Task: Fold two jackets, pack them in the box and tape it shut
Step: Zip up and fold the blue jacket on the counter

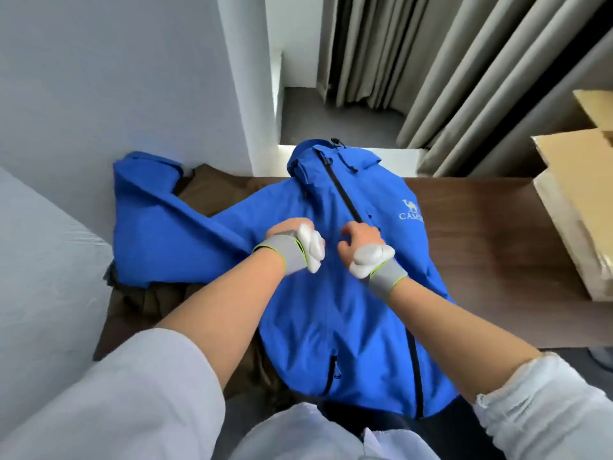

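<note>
Your left hand [288,233] and right hand [361,239] sit close together on the chest of the blue jacket [315,310]. It lies front-up on the table [481,227], with its hood beyond your fingertips. Your right fingers [350,231] curl round the fabric at the black zip [341,190], which runs on from them toward the collar. Your left fingers bend down out of sight behind the back of the hand, so you cannot tell whether they grip the cloth. A brown garment [205,197] lies under the jacket, showing to the left of your left fingers. The cardboard box [570,200] stands well to the right of your right fingers.
</note>
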Tool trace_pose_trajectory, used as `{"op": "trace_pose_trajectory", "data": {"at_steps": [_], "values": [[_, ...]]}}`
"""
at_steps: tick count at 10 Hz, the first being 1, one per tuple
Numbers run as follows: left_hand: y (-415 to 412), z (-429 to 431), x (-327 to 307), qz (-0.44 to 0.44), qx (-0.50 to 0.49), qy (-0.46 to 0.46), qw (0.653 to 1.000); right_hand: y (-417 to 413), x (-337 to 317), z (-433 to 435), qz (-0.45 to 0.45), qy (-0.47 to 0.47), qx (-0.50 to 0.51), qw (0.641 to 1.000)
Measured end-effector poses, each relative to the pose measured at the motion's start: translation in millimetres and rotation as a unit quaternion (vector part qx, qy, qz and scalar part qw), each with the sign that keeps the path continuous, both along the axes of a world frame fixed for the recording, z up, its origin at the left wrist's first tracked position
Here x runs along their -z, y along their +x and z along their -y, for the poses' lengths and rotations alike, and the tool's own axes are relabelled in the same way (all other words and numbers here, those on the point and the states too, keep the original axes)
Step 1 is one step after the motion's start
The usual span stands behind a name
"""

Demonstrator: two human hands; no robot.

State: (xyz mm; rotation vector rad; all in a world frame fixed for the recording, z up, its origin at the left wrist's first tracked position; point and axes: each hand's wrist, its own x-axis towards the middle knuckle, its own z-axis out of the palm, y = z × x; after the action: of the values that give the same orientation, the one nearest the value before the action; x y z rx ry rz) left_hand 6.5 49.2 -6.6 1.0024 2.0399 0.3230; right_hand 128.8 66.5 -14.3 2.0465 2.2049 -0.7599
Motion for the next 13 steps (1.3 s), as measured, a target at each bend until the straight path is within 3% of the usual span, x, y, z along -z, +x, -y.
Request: {"op": "trace_pose_trajectory", "data": {"at_steps": [1,2,3,4,5,6,7,8,9,10,11,12,13], "values": [[53,-27,16,-0.014,0.118,-0.011,0.993,71,6,-14,0.062,0.062,0.117,0.989],[89,-39,31,0.025,0.095,0.021,0.995,115,19,-22,0.049,-0.054,0.182,0.981],[125,-60,27,-0.035,0.097,0.020,0.994,132,33,-33,-0.102,-0.184,0.082,0.974],[144,-82,28,-0.141,0.074,-0.067,0.985,129,35,-36,-0.240,-0.302,0.021,0.922],[151,-90,42,-0.172,0.058,-0.066,0.981,148,44,-62,-0.322,-0.329,0.113,0.881],[134,-81,42,-0.061,-0.023,-0.004,0.998,158,68,-84,-0.326,-0.229,0.247,0.884],[124,-61,36,0.127,-0.231,0.073,0.962,152,74,-79,-0.310,-0.260,0.209,0.890],[116,-42,33,0.298,-0.392,0.128,0.861,142,71,-65,-0.352,-0.368,0.169,0.844],[111,-24,29,0.355,-0.417,0.134,0.826,134,74,-51,-0.392,-0.522,0.165,0.739],[106,-12,27,0.377,-0.398,0.147,0.823,126,73,-38,-0.477,-0.542,0.196,0.664],[103,-6,20,0.391,-0.367,0.141,0.832,124,56,-31,-0.535,-0.509,0.211,0.640],[99,1,16,0.395,-0.340,0.142,0.842,128,36,-32,-0.579,-0.397,0.228,0.674],[101,-4,25,0.367,-0.362,0.155,0.843,148,7,-41,-0.640,-0.244,0.247,0.686]]}}
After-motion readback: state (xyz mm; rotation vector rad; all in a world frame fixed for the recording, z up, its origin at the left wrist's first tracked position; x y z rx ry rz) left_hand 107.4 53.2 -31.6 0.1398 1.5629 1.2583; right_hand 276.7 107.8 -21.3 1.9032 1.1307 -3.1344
